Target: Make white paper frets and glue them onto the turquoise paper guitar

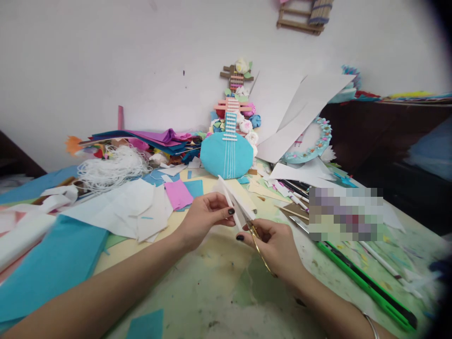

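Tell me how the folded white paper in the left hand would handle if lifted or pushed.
Probably very light: the left hand pinches the folded white paper by fingertips alone. Likely fairly stiff, since its folded layers stick up unsupported. Being thin, it would probably crease or tear easily.

Centre: a paper guitar (226,153) stands on the table (212,292), against the wall. Left of it lies a paper stack (148,139), with a string tangle (113,169) before it. To the guitar's right are leaning sheets (300,113), perhaps over a wreath (310,141). Lower centre: the left hand (205,219) pinches a folded strip (233,200); the right hand (275,247), beside it, holds scissors (256,240). A cutter (367,282) lies lower right.
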The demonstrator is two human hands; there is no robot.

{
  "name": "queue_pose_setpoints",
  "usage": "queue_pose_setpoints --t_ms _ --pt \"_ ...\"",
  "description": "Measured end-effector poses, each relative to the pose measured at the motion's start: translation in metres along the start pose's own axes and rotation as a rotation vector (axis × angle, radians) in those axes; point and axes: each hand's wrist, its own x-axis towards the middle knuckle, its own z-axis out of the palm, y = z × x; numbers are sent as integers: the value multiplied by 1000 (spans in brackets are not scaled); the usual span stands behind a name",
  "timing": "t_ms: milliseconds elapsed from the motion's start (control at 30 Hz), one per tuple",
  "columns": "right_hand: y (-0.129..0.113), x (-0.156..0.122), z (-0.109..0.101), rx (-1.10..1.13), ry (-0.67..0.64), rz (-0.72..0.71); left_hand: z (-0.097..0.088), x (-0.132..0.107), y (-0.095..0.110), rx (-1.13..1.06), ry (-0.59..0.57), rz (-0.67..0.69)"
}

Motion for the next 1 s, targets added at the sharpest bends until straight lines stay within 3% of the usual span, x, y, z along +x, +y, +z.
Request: queue_pose_setpoints --t_ms 300,500,633,767,1000 --pt "0 14 -17 358 207 137 -5 4 1 -98 6 -16" --pt "-3 17 -21 464 166 172 -3 2 10 -114 16 0" --pt "-3 16 -16 559 56 233 -2 1 9 -102 44 28" --pt "-2 14 -10 628 -33 213 -3 0 1 -18 -3 48" --pt "3 15 -7 625 74 196 -1 -1 -2 127 -66 57"
